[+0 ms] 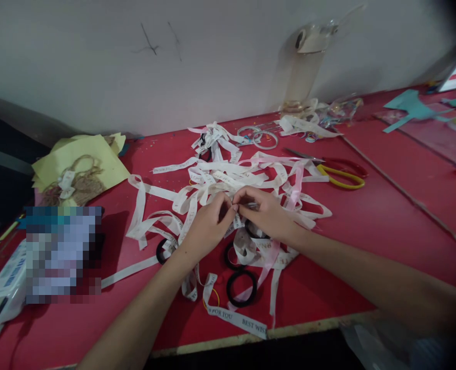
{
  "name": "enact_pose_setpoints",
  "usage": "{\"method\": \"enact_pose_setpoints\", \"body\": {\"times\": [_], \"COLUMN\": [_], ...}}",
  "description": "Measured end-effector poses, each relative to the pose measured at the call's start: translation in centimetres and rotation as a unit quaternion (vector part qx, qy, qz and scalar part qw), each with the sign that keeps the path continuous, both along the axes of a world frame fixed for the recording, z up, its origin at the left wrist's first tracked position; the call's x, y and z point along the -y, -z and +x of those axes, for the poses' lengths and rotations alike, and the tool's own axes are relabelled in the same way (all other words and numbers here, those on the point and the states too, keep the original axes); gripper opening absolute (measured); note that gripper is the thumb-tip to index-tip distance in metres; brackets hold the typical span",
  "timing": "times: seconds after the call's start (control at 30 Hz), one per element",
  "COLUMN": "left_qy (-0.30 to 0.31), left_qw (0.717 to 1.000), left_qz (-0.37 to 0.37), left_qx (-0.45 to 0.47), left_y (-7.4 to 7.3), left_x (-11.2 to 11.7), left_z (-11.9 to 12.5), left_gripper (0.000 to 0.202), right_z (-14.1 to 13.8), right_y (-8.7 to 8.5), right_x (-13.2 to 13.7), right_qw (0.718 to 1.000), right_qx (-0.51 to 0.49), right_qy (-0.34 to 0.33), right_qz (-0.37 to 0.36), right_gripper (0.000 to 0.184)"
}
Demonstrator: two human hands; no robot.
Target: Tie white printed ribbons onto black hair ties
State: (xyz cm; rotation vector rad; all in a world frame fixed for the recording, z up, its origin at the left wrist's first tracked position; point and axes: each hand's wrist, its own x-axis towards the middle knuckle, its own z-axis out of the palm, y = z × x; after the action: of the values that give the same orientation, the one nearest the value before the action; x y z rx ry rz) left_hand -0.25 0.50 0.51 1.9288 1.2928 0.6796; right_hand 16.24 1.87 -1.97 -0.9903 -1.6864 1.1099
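My left hand (212, 221) and my right hand (262, 208) meet fingertip to fingertip over a heap of white printed ribbon (220, 177). Both are closed in a pinch on a piece of white ribbon (238, 222), part of which shows just below the fingertips; the rest of it is hidden. Under and in front of the hands lie black hair ties (242, 289), some with ribbon around them. A pink ribbon (296, 185) runs through the right side of the heap. Close to the table's front edge is a loose ribbon end (235, 319) with lettering.
Scissors with yellow and red handles (341, 177) lie right of the heap. A clear bottle (303, 77) stands by the wall. Clear bangles (264, 140) rest behind the ribbon. At left are yellow paper with twine (81, 169) and a white device (8, 277). A thin stick (405, 192) crosses the right side.
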Motion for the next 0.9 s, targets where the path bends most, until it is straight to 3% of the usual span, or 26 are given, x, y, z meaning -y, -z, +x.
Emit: {"method": "enact_pose_setpoints", "body": {"times": [0.9], "left_qy": [0.019], "left_qw": [0.996], "left_qz": [0.045], "left_qx": [-0.081], "left_y": [0.18], "left_x": [0.19], "left_z": [-0.09], "left_gripper": [0.011], "right_z": [0.21], "right_y": [0.25], "right_x": [0.02], "right_qw": [0.999], "right_qx": [0.029], "right_qy": [-0.015], "right_qz": [0.006], "right_gripper": [0.018]}}
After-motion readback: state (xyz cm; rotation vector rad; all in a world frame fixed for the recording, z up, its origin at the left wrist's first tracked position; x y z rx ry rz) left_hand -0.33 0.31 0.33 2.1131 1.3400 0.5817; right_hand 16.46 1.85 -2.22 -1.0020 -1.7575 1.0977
